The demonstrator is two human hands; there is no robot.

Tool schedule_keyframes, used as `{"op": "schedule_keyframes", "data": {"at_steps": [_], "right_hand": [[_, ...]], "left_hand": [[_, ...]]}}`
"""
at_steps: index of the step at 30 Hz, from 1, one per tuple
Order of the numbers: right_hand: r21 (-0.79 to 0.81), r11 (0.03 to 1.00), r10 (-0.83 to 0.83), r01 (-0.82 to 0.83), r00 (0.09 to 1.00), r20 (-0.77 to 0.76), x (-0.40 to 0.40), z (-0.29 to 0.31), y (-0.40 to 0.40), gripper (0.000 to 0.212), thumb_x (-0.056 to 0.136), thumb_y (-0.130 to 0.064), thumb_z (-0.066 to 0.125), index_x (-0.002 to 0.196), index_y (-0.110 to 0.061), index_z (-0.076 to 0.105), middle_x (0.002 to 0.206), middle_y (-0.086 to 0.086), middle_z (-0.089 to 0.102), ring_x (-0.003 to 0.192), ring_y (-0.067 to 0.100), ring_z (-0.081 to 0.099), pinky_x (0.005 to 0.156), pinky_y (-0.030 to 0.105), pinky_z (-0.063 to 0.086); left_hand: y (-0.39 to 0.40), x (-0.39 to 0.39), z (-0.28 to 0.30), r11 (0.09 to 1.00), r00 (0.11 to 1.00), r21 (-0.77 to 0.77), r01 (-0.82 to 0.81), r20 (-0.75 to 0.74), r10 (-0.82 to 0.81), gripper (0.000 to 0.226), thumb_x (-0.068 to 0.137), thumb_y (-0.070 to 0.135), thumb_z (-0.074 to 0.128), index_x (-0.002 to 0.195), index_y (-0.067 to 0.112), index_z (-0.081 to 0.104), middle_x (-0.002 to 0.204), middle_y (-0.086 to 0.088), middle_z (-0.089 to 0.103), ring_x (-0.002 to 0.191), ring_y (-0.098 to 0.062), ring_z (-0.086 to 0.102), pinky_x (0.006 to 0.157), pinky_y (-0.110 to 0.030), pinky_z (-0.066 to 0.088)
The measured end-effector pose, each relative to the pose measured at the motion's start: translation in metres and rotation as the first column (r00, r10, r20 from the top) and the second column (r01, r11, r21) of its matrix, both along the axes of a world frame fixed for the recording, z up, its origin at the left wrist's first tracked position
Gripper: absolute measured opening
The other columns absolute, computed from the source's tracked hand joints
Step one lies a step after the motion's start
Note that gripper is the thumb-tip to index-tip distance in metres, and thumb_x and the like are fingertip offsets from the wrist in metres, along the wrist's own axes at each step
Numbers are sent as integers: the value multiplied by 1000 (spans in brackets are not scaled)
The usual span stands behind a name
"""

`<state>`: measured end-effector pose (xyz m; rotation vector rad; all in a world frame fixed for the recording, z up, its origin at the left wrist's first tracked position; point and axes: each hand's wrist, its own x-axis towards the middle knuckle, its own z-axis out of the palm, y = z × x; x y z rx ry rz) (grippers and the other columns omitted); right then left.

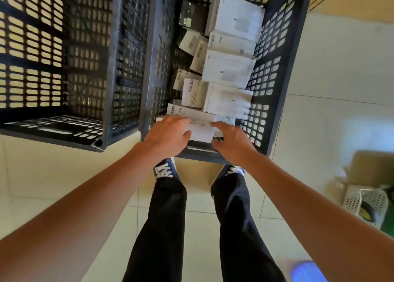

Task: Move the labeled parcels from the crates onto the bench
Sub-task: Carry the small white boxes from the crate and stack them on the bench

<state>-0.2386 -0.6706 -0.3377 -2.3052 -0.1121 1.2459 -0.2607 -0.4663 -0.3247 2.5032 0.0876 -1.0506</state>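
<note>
Here, the left crate [64,68] holds no parcels, while the right crate [275,73] holds many. The left hand [168,132] and right hand [231,142], fingers spread, flank the nearest white parcel [202,130]; squeeze its sides evenly before lifting.

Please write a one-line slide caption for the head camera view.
Both hands, left hand and right hand, reach for a white parcel in the full crate, beside an empty crate.

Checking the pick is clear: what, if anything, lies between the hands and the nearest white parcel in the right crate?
Nothing visible. The left hand and right hand already rest on the nearest white parcel, just inside the crate's near wall.
</note>
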Motion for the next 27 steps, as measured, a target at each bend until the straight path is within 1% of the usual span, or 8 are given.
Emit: {"op": "schedule_keyframes", "data": {"at_steps": [1,3,4,7,11,17,23,27], "right_hand": [[0,1000,4,-4,1000,3,2,-6,2,58,93,-17,65,147,-27,47,130,6,64,62,-1,59,48,8,34],[-7,999,33,-32,999,14,3,-16,6,63,90,-18,69,148,-27,47,137,5,60,91,16,64,67,18,41],[-8,999,47,-47,999,13,3,-21,9,65,89,-19,72,148,-26,47,138,5,59,101,22,64,74,23,42],[-3,999,35,-35,999,9,1,-35,13,70,85,-21,79,147,-26,48,138,7,59,111,28,62,84,30,45],[34,999,3,-4,999,38,-1,-42,16,74,82,-20,82,147,-27,49,140,4,58,117,30,60,96,38,50],[60,990,117,-124,987,111,-1,-43,13,65,88,-25,77,146,-24,49,138,6,60,114,31,62,96,40,52],[42,959,259,-279,929,266,9,-33,-2,61,87,-26,76,143,-20,53,137,4,62,98,34,68,86,39,54],[64,935,304,-348,883,358,19,-22,-14,60,85,-21,78,141,-15,56,143,8,58,102,39,69,86,50,58]], "left_hand": [[0,0,-5,1000,1000,1,-3,-11,3,42,103,30,53,145,25,53,146,0,55,134,-24,47,100,-45,46],[1,0,-14,1000,1000,-4,-1,-14,1,41,102,28,54,144,24,55,145,-1,56,132,-25,48,100,-46,46],[2,0,-18,1000,1000,-7,2,-7,-2,41,102,26,54,142,22,56,144,-2,57,131,-26,50,99,-46,47],[5,0,-25,1000,1000,0,-2,25,2,37,100,24,54,137,21,60,135,-3,61,123,-25,53,92,-46,52],[10,-2,-31,1000,999,8,-2,50,2,38,99,22,54,137,22,61,132,-1,63,124,-25,49,90,-47,50],[12,-3,-33,1000,999,1,-3,54,3,41,99,23,57,140,20,58,136,-1,60,128,-24,44,96,-49,48],[9,0,-28,999,996,-32,30,90,-27,48,97,22,62,144,20,54,141,-1,57,131,-23,43,105,-48,46],[9,6,-23,998,993,-54,20,121,-14,52,93,30,69,144,25,55,145,2,56,134,-22,44,109,-51,40]]}}
